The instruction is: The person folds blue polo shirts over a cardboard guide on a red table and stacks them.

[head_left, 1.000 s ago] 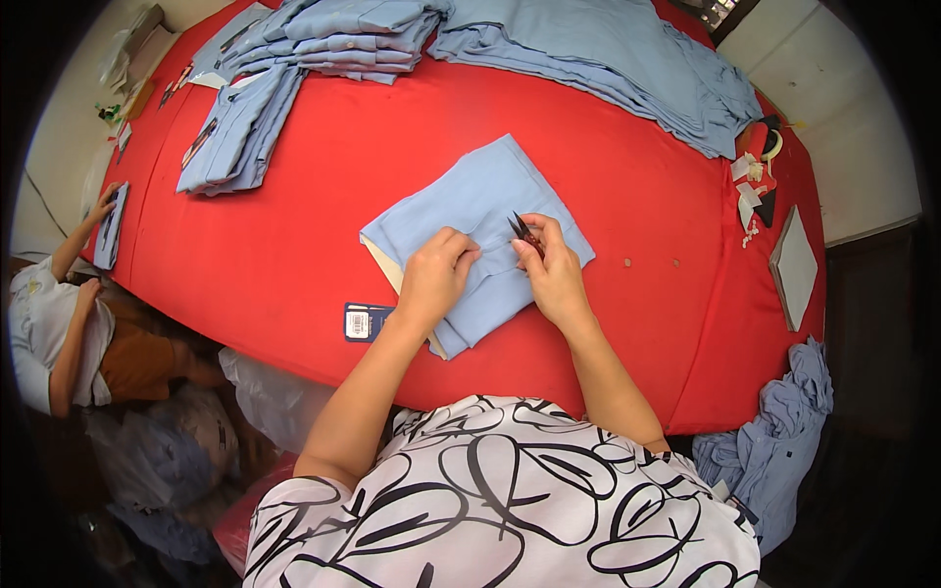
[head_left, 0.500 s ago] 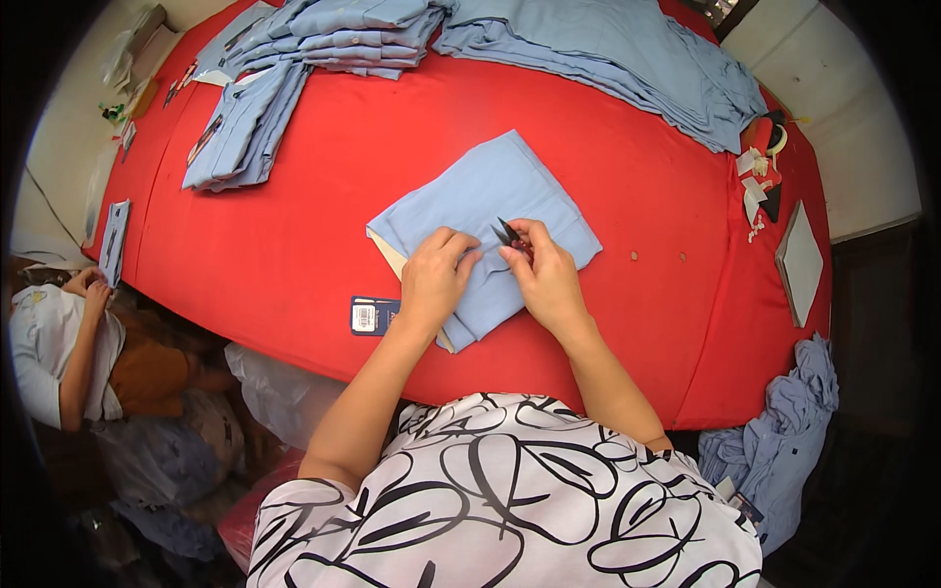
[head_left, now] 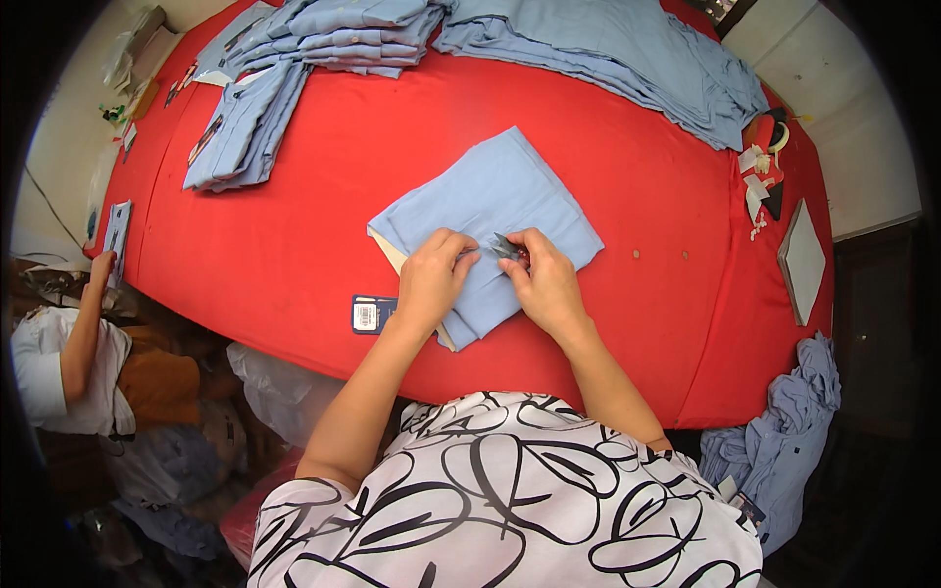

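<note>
The folded light-blue garment (head_left: 510, 186) lies at a slant on the red table cover (head_left: 294, 265), directly in front of the person. It is a neat, roughly four-sided bundle with soft creases across its middle, and a cream strip (head_left: 388, 250) shows along its left edge. A navy hang tag (head_left: 371, 314) with a white label lies just beside its lower left, near the left wrist. The left hand (head_left: 436, 274) is over the cloth, thumb and forefinger nearly meeting; whether they pinch anything, I cannot tell. The right hand (head_left: 544, 276) grips small dark-bladed thread snips (head_left: 507, 248).

Half a second ago the blades stood more upright, aimed up and left; now they lie flatter, their tips nearer the left fingertips. The garment has hardly shifted. At far left, a co-worker's hand (head_left: 103, 265) now touches a narrow folded garment (head_left: 118, 230).
</note>
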`<state>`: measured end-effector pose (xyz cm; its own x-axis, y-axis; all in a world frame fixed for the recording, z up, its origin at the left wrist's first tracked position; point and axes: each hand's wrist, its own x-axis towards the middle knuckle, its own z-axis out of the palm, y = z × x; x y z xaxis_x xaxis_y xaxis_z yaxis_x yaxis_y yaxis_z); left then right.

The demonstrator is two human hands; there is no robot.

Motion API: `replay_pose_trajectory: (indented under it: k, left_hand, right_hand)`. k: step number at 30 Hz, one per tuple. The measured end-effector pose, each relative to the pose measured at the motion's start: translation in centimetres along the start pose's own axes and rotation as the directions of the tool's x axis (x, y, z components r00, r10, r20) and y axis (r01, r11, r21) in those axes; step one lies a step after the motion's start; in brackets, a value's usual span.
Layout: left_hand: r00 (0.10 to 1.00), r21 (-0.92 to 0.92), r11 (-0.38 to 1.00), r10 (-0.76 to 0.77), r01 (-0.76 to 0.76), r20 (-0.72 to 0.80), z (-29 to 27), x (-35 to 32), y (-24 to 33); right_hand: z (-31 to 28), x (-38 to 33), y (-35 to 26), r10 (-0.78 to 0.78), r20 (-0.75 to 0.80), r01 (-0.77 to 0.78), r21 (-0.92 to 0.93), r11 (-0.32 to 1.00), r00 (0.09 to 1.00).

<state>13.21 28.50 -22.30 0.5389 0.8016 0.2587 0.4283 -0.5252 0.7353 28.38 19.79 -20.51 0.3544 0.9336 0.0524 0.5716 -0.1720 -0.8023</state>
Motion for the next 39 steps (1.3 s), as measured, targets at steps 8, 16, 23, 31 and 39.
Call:
replay_pose_trajectory:
  k: [8, 16, 23, 31, 39]
  left_hand:
    - [0.999, 0.018, 0.999, -0.028, 0.028, -0.015, 0.7, -0.3, -0.5]
    - [0.993, -0.003, 0.995, -0.103, 0.103, 0.054, 0.2, 0.0, -0.2]
    - [0.995, -0.018, 0.996, -0.091, 0.092, 0.044, 0.1, 0.2, -0.1]
    - [0.992, -0.036, 0.992, -0.117, 0.119, 0.05, 0.1, 0.2, -0.2]
    - [0.968, -0.108, 0.97, -0.202, 0.218, 0.147, -3.2, -0.6, 0.6]
  right_hand:
    - [0.3, -0.4, -0.3, -0.099, 0.017, 0.1, -0.179, 0.979, 0.995]
    - [1.1, -0.4, -0.6, -0.17, -0.01, 0.161, -0.27, 0.949, 0.985]
    - [1.3, -0.2, -0.3, -0.201, -0.001, 0.193, -0.27, 0.943, 0.98]
    - [1.2, -0.4, -0.2, -0.154, 0.003, 0.151, -0.21, 0.966, 0.988]
    - [-0.2, -1.1, -0.9, -0.212, 0.105, 0.225, -0.136, 0.965, 0.972]
